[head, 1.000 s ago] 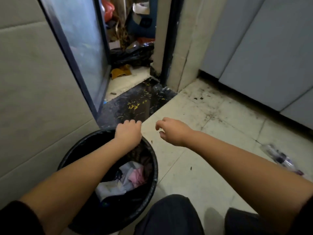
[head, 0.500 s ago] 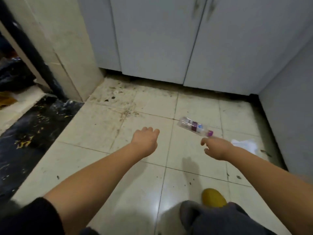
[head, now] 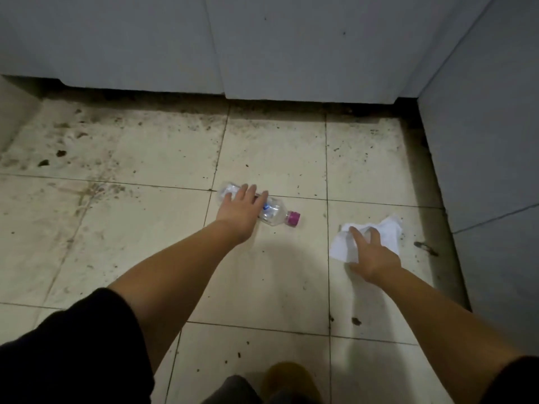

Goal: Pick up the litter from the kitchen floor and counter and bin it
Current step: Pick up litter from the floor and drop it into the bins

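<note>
A clear plastic bottle (head: 274, 212) with a pink cap lies on its side on the tiled floor, cap pointing right. My left hand (head: 242, 209) rests flat across the bottle's middle with the fingers spread, not closed round it. To the right, a crumpled white paper (head: 385, 231) lies on the floor near the right-hand cabinet. My right hand (head: 370, 255) covers the paper's near part, fingers apart and touching it. The bin is out of view.
Grey cabinet doors (head: 262, 53) close off the far side and another grey panel (head: 481, 170) the right. Dirt specks dot the pale floor tiles (head: 145, 228), and a small dark scrap (head: 425, 247) lies by the right panel. My yellow slipper (head: 288, 377) is at the bottom edge.
The view swung right from the bin to the cabinet corner. Both hands reached forward and down: the left landed on the bottle, the right on the white paper.
</note>
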`<state>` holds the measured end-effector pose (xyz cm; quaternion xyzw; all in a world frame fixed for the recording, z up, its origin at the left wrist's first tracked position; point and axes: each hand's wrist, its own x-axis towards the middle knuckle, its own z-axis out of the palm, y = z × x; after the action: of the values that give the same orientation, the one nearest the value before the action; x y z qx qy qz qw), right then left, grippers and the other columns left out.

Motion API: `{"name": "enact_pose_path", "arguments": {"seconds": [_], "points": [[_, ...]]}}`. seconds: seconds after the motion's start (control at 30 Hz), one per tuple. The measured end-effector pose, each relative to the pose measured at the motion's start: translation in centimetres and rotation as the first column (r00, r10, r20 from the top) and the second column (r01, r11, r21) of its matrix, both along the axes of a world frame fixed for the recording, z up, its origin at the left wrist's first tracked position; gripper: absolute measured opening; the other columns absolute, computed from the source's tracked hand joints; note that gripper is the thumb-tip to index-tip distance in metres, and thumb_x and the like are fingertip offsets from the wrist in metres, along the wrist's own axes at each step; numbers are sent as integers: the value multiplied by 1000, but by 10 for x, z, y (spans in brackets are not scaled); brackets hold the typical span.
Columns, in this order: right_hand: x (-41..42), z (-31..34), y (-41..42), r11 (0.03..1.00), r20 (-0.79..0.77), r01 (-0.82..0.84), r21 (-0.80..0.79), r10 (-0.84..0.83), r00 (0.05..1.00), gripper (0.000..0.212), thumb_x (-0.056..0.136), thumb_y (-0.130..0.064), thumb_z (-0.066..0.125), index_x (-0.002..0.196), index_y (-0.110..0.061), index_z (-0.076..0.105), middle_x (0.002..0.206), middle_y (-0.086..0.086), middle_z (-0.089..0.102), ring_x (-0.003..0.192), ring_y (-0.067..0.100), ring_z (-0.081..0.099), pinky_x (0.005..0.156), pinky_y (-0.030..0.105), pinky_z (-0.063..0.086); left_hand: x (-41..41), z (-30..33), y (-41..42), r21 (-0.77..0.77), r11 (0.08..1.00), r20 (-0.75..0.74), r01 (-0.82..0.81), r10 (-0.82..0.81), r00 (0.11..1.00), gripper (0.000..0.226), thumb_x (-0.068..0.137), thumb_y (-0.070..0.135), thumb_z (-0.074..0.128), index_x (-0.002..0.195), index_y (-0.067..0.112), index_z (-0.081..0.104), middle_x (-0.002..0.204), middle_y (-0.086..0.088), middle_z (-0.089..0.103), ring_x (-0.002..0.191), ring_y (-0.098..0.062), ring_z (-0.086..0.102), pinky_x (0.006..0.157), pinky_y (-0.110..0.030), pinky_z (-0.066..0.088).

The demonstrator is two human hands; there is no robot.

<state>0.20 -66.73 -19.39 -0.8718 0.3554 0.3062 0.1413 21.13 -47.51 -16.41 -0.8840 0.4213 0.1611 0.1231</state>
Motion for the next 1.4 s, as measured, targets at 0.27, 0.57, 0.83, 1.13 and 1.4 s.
{"name": "enact_pose_path", "arguments": {"seconds": [0.27,0.57,0.83,1.13,1.4], "points": [[14,-41,-35,955,49,-292,-40,294,955,24,94,-18,45,113,-8,56,111,13,53,96,30,54,79,37,48,20,-28,-16,179,984,3,-11,11,1000,63,87,19,58,143,16,29,145,-12,39,138,-30,33,118,-50,21],[77,-8,12,985,314,-169,29,151,937,7,88,-2,48,88,-9,49,109,21,54,104,31,52,78,30,38,-7,-7,69,17,981,-135,-195,195,972,47,84,32,61,124,15,43,125,-8,53,114,-26,52,87,-37,46],[190,86,181,859,569,-511,-11,426,703,13,86,-3,46,82,-15,45,99,17,49,90,33,52,82,38,46,0,83,249,-279,751,-92,-599,599,795,47,82,41,62,116,15,45,118,-6,55,107,-27,54,79,-38,47],[226,185,463,564,743,-816,-131,601,296,9,88,-9,47,91,-6,56,109,20,54,97,36,53,87,42,48,-69,185,490,-489,279,-259,-827,858,443,43,75,38,71,107,17,50,104,-3,62,87,-20,60,76,-33,51],[143,233,701,195,821,-957,-214,567,-68,13,88,-12,53,97,-4,53,110,19,48,86,39,55,78,45,51,-188,247,675,-742,-286,-463,-606,872,155,37,79,24,73,104,16,47,95,-2,60,87,-19,58,78,-30,45]]}}
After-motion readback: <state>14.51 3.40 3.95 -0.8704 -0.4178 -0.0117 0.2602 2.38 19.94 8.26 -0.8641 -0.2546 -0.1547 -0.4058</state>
